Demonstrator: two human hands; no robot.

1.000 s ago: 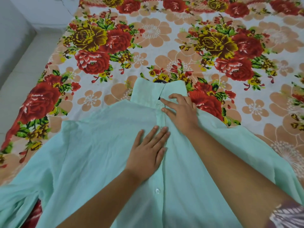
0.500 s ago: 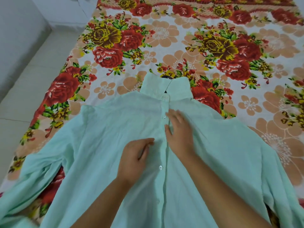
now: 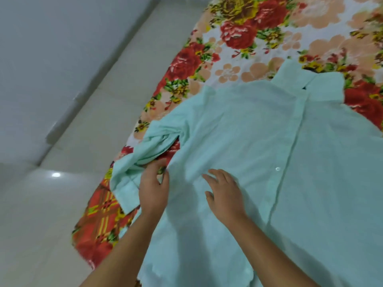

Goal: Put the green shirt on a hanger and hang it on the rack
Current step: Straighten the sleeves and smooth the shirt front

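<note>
The green shirt lies buttoned, front up, on the floral bedsheet. The left hand reaches to the bunched sleeve, fingers curled; blur hides whether they pinch cloth. The right hand rests palm-down on the shirt, fingers loosely apart.

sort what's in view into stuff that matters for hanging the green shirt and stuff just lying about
For the job:
green shirt
its bunched sleeve
left hand, at that sleeve
right hand, spread on the shirt front
(no hanger or rack in view)

Just there:
floral bedsheet
tiled floor
wall
</note>
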